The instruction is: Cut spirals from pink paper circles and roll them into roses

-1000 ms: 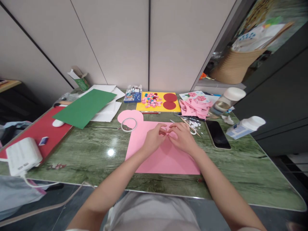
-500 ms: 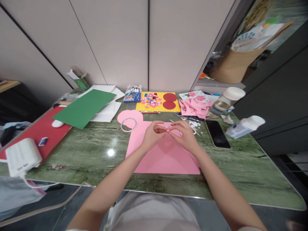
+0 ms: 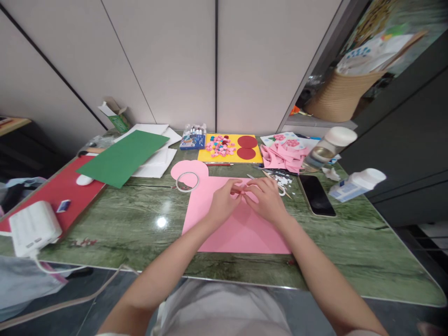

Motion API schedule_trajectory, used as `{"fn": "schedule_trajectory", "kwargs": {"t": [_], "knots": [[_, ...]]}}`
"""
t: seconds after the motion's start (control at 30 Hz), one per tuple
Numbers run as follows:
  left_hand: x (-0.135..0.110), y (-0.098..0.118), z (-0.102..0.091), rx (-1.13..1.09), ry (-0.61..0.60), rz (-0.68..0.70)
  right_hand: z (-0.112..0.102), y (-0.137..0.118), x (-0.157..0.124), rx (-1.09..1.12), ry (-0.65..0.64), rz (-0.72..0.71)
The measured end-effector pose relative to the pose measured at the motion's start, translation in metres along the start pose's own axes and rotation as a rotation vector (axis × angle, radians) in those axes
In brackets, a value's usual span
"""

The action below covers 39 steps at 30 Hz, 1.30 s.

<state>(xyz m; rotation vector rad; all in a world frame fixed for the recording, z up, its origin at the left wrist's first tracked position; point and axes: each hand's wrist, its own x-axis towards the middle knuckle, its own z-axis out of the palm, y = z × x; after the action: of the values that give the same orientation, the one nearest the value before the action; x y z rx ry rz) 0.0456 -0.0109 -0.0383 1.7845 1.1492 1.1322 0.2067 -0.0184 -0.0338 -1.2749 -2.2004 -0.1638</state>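
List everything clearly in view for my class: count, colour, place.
table: 1, green, centre
large sheet: 1, pink, centre
tape roll: 1, white, centre
rounded cutouts: uncounted, pink, partly under tape roll
yellow sheet: 1, yellow, far centre
craft bits: many, mixed, yellow sheet
circles: 2, red, yellow sheet
marker box: 1, blue, centre
pencil: 1, red, centre
green sheet: 1, green, left
white papers: several, white, left
red sheet: 1, red, left
charger: 1, white, left
open box: 1, green, left
scraps: several, pink, right
bottles: 2, white-capped, right
phone: 1, black, right
basket: 1, tan, right
other clutter: uncounted, mixed, table
left hand, right hand: 2, pinching pink piece
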Motion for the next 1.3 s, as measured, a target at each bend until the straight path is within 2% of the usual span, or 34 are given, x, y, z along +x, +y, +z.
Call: {"fn": "schedule_trajectory", "kwargs": {"t": [0.23, 0.37, 0.47, 0.57, 0.8, 0.9, 1.13, 1.3], "knots": [[0.0073, -0.0063, 0.003, -0.361, 0.017, -0.075, -0.0022, 0.0025, 0.0013, 0.111, 0.092, 0.014], [0.0082, -0.0049, 0.0027, -0.455, 0.014, -0.122, -0.0009, 0.0009, 0.0019, 0.248, 0.113, 0.076], [0.0061, -0.0023, 0.0023, -0.365, 0.044, -0.097, 0.0011, -0.0008, 0.0013, 0.246, 0.1, 0.103], [0.0027, 0.0006, 0.0013, -0.183, 0.05, -0.039, 0.0024, -0.0026, 0.0, 0.148, 0.08, 0.094], [-0.0009, 0.0015, -0.0001, 0.129, 0.007, 0.037, 0.0031, -0.0052, -0.0009, -0.047, 0.065, -0.011], [-0.0001, 0.0001, 0.0005, 0.079, 0.023, 0.056, 0.0029, -0.0039, -0.0008, -0.048, 0.092, -0.023], [0.0055, -0.0047, 0.0029, -0.263, 0.038, 0.01, -0.0009, -0.0023, -0.0001, 0.131, 0.136, 0.062], [0.0036, -0.0026, 0.002, -0.149, 0.045, 0.0, -0.0005, -0.0054, 0.0002, 0.086, 0.095, 0.087]]}}
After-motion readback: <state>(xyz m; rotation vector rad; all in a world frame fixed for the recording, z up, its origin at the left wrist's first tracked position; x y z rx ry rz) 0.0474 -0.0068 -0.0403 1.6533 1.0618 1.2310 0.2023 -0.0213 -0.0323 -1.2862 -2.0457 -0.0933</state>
